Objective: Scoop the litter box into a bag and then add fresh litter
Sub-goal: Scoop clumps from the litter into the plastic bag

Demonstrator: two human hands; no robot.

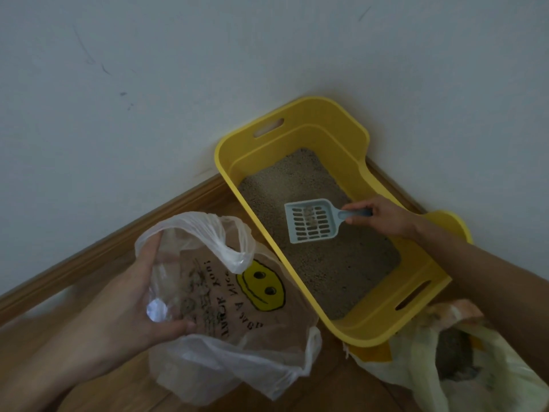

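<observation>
Looking down, the biggest thing before me is the yellow litter box point(371, 325), pushed into the corner, with a slot handle cut into each end wall. Pale grey litter point(332, 269) covers its bottom.

Just left of it, the clear plastic bag point(237, 361) printed with a yellow smiley face point(263, 285) rests on the floor, its side touching the box wall. My left hand point(130, 292) grips the bag's rim, thumb and fingers curled round the film, holding the mouth open; a few clumps point(199, 298) lie inside.

At the box's near right corner sits a pale yellowish bag point(416, 367), open, with grey litter point(454, 352) inside it. My right forearm crosses above it.

My right hand point(383, 217) clasps the handle of the grey-blue slotted scoop point(312, 230), which hangs over the middle of the box, a few small clumps point(310, 217) on its blade.

White wall point(178, 84) rises on both sides of the corner, met by a wooden baseboard point(118, 242). Wood floor point(335, 391) shows between the two bags; the way from scoop to clear bag crosses only the box's left wall.
</observation>
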